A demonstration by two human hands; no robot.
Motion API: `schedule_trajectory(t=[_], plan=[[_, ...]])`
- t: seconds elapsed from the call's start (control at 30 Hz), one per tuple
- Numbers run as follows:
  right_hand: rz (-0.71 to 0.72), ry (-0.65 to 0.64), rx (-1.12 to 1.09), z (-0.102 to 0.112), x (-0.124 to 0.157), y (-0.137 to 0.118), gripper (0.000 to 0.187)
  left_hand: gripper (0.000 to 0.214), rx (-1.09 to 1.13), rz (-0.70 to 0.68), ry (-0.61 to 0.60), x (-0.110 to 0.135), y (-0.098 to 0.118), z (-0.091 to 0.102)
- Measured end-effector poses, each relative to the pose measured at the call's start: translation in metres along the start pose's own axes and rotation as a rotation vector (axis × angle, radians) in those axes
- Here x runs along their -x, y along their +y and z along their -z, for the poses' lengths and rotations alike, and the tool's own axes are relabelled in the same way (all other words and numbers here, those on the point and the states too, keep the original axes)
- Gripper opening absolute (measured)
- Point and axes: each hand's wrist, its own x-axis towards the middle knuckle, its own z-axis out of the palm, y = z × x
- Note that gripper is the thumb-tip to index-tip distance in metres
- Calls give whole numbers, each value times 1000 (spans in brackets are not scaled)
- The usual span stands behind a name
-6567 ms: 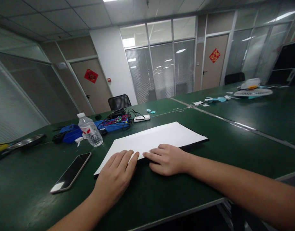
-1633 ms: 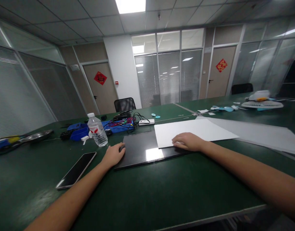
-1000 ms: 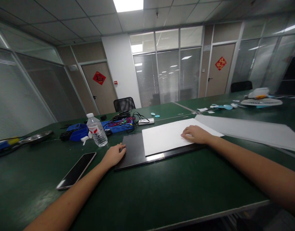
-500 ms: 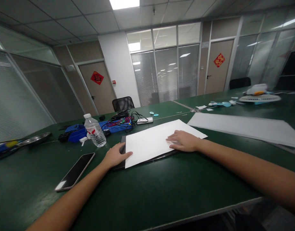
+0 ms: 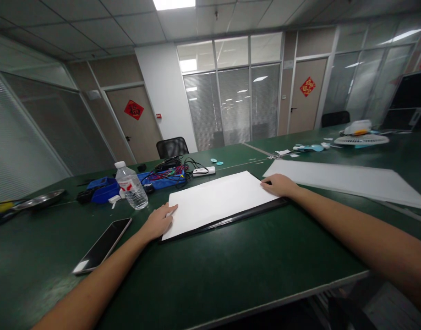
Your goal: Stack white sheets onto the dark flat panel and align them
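Observation:
A white sheet of paper lies on a black board on the green table and covers almost all of it. My left hand rests at the sheet's left edge, fingers stretched flat on the paper's corner. At the sheet's right edge sits my right hand, fingers curled down on the paper and board edge. Neither hand lifts anything.
A larger white sheet lies to the right. A phone lies at the left, and a water bottle, blue trays and tangled cables stand behind it. The table's front edge runs close below.
My right hand slid the white sheet leftward over the black board until it covered it, then moved to the sheet's right edge. My left hand stayed at the board's left end.

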Motion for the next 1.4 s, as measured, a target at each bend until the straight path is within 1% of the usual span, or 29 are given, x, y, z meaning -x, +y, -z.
schedule_trajectory(t=[0.1, 0.2, 0.33, 0.47, 0.67, 0.83, 1.03, 1.23, 1.4], plan=[[-13, 14, 24, -3, 0, -12, 52, 63, -4, -17, 8, 0, 0, -2], [5, 24, 24, -8, -3, -17, 51, 64, -24, -25, -16, 0, 0, -4], [46, -23, -9, -11, -5, -8, 53, 64, -50, -16, -74, -1, -3, -4], [106, -101, -99, -10, -4, 5, 63, 63, -54, -19, -106, -2, -7, -4], [88, -142, -167, -8, -3, 11, 74, 65, -83, -22, -139, -3, -7, -6], [118, -159, -220, -3, -1, 14, 77, 66, -90, -6, -97, -3, -4, -6], [157, -184, -252, 0, 0, 18, 81, 66, -18, -32, -38, -2, -4, -3], [176, -176, -247, 5, 2, 16, 83, 64, -6, -48, 14, -3, -5, -6], [187, -163, -252, 6, 6, 12, 87, 64, -18, -83, 28, -4, -9, -7]])
